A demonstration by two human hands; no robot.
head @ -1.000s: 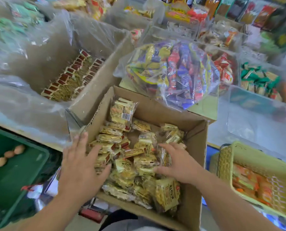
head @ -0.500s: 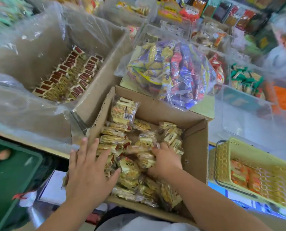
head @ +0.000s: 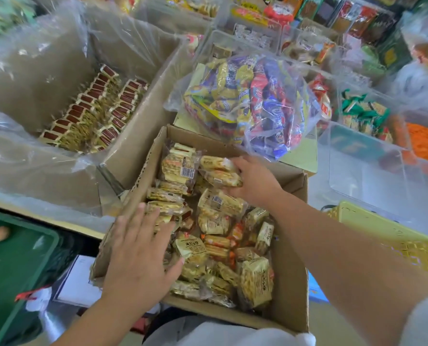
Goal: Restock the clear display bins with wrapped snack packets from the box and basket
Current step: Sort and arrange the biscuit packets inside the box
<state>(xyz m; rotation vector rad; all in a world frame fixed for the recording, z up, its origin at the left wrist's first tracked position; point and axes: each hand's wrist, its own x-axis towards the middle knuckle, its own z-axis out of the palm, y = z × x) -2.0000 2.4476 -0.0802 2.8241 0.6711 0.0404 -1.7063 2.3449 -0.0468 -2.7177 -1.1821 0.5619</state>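
Down at the front of the head view, an open cardboard box [head: 293, 283] sits tight against the person's body, its floor heaped with snack packets [head: 215, 221], mostly pale yellow in clear wrap, with a few orange ones near the middle. The left hand [head: 143, 250] lies flat on the packets by the box's left wall, fingers straight and spread and the thumb out to the side, with nothing in its grasp. The right hand [head: 255, 181] reaches across to the far side of the box, where its fingers curl over the end of a yellow packet [head: 221, 178] and the thumb comes in below it, so the hand grips that packet on top of the heap. Just right of the box, partly hidden by the right forearm, stands a yellow lattice basket [head: 392, 236]. Beyond the basket is a clear display bin [head: 365, 171], and more clear bins holding green, orange and red packets run along behind it. Touching the far edge of the box is a clear bag of mixed sweets [head: 253, 103] in yellow, blue and red wrappers. To the left, a large plastic-lined carton [head: 33, 78] holds rows of red-and-gold packets [head: 90, 113]. A green crate [head: 13, 258] sits at lower left.
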